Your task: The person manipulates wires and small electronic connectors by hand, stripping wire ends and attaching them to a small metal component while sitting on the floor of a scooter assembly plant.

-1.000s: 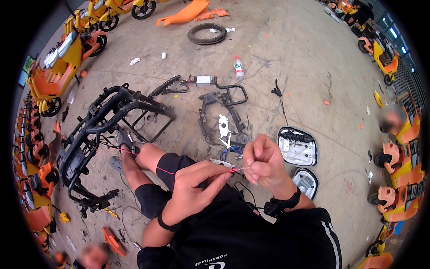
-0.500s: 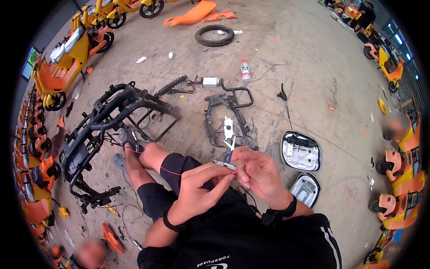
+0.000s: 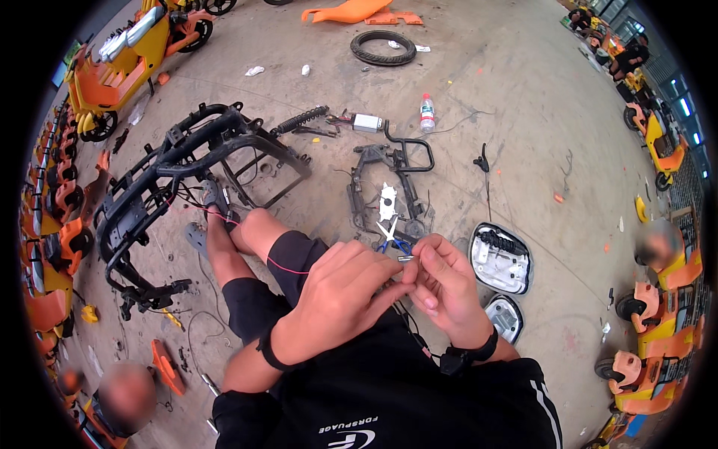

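Note:
A thin red wire [image 3: 288, 268] runs from the black scooter frame [image 3: 161, 172] across my knee into my left hand [image 3: 340, 288], whose fingers are closed on it. My right hand [image 3: 451, 288] pinches close beside it, fingertips almost meeting the left ones. What lies between the right fingers is hidden. Just beyond my hands are blue-handled scissors [image 3: 389, 233] with their blades spread. A small silvery piece [image 3: 404, 258] shows by the right fingertips; its kind is unclear. Black cables [image 3: 407, 320] hang below my hands.
A white bracket [image 3: 387, 202] and a smaller black frame [image 3: 355, 187] lie ahead. Two grey-rimmed shells [image 3: 523, 273] lie right; a bottle [image 3: 427, 114] and tire [image 3: 383, 49] stand or lie farther off. Scooters [image 3: 112, 82] line both sides; other people [image 3: 632, 58] are around.
My hands have risen slightly, and my left hand has turned so its back covers more of the red wire. The whole view has shifted a little.

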Tool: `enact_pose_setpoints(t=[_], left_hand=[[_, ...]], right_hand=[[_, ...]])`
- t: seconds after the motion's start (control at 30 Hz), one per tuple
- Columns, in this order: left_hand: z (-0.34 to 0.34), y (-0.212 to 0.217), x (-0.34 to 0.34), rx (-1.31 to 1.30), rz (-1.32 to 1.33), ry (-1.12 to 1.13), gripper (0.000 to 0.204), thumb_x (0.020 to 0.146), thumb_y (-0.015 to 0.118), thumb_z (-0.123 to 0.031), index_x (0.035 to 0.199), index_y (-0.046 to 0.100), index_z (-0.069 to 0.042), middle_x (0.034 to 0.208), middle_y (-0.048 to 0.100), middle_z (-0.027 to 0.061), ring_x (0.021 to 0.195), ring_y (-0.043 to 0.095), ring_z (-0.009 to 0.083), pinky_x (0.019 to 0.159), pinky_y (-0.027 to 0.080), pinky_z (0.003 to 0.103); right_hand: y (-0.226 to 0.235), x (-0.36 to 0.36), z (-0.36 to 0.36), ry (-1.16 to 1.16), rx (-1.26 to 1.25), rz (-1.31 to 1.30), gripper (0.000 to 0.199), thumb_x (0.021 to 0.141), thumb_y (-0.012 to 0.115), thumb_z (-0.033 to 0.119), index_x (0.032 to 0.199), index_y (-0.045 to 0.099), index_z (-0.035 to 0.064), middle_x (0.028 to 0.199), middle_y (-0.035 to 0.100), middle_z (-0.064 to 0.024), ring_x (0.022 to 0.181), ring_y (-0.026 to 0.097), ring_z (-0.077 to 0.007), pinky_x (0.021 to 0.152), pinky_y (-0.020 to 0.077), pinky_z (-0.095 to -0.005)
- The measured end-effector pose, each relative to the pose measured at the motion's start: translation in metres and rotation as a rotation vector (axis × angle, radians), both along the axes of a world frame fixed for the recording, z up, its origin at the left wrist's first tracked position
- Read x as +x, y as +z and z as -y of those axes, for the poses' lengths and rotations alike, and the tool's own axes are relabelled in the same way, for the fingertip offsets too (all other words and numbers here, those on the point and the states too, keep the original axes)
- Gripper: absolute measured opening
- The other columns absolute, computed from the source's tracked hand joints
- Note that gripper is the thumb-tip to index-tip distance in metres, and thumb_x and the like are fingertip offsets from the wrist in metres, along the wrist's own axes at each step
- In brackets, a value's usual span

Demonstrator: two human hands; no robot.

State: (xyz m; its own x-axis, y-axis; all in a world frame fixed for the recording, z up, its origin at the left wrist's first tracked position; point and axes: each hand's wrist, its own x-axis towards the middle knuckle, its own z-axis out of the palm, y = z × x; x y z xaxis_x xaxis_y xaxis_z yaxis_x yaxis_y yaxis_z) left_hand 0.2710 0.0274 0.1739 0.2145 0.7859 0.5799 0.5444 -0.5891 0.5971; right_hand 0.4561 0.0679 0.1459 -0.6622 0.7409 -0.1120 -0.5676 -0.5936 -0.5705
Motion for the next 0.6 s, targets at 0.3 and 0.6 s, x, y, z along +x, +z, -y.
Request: enact_pose_setpoints(t=[0.3, 0.6], left_hand=[[0.014, -0.004, 0.007, 0.105, 0.024, 0.029, 0.019, 0.068, 0.074, 0.002, 0.085, 0.065, 0.000, 0.081, 0.061, 0.0080, 0.066, 0.057, 0.0227, 0.057, 0.043, 0.030], [0.071, 0.034, 0.001, 0.391, -0.208, 0.180, 0.036, 0.056, 0.078, -0.006, 0.091, 0.073, -0.008, 0.091, 0.066, 0.0039, 0.076, 0.050, 0.0189, 0.064, 0.039, 0.032]], right_hand=[[0.003, 0.000, 0.003, 0.058, -0.209, -0.126, 0.014, 0.101, 0.048, 0.015, 0.105, 0.056, 0.0053, 0.094, 0.066, -0.0162, 0.052, 0.052, -0.0101, 0.041, 0.0400, -0.0221], [0.022, -0.011, 0.014, 0.462, 0.062, -0.359, 0.015, 0.099, 0.050, 0.017, 0.102, 0.050, 0.0024, 0.062, 0.052, -0.0077, 0.054, 0.050, -0.0164, 0.047, 0.0426, -0.0271]])
